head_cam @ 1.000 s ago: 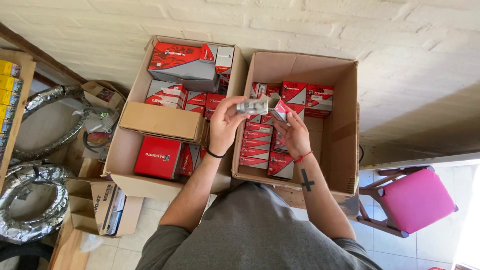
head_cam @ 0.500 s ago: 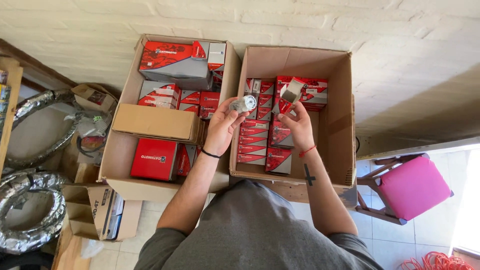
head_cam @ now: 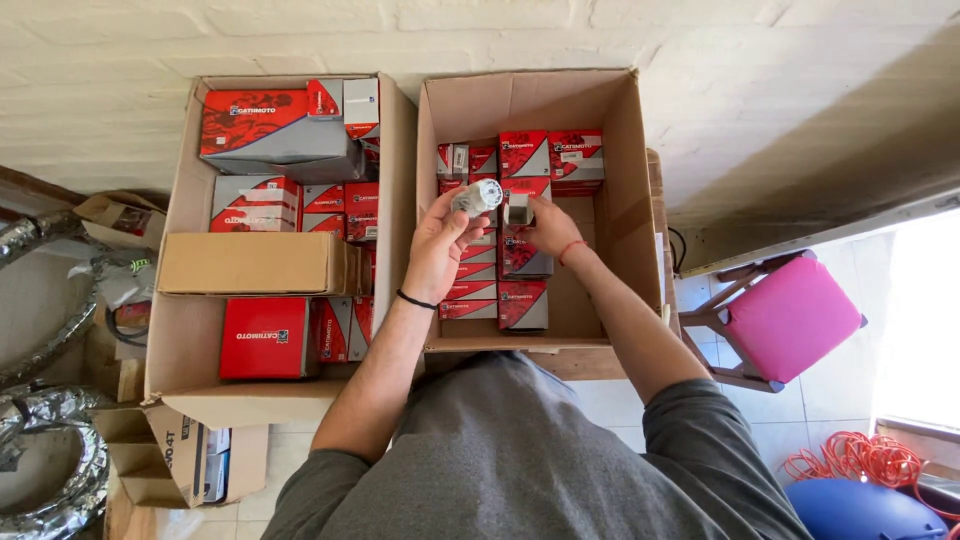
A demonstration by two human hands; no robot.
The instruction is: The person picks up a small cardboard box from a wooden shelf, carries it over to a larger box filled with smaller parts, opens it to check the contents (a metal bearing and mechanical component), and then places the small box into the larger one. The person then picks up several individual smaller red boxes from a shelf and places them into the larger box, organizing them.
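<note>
My left hand (head_cam: 440,240) holds a small silvery cylindrical part (head_cam: 477,197) above the right cardboard box (head_cam: 625,150). My right hand (head_cam: 548,228) grips a small open red-and-grey carton (head_cam: 518,210) just beside it. Both hands hover over rows of small red-and-grey cartons (head_cam: 520,155) packed in that box. A black band circles my left wrist and a red one my right wrist.
A second cardboard box (head_cam: 180,300) at left holds larger red cartons (head_cam: 265,338) and a plain brown carton (head_cam: 255,263). A pink stool (head_cam: 790,318) stands at right, with orange cable (head_cam: 850,460) and a blue object (head_cam: 860,510) below. Silver flexible ducts (head_cam: 45,460) lie at far left.
My view has shifted, so the boxes sit further right. My right hand has drawn the small open carton closer to the silvery part in my left hand.
</note>
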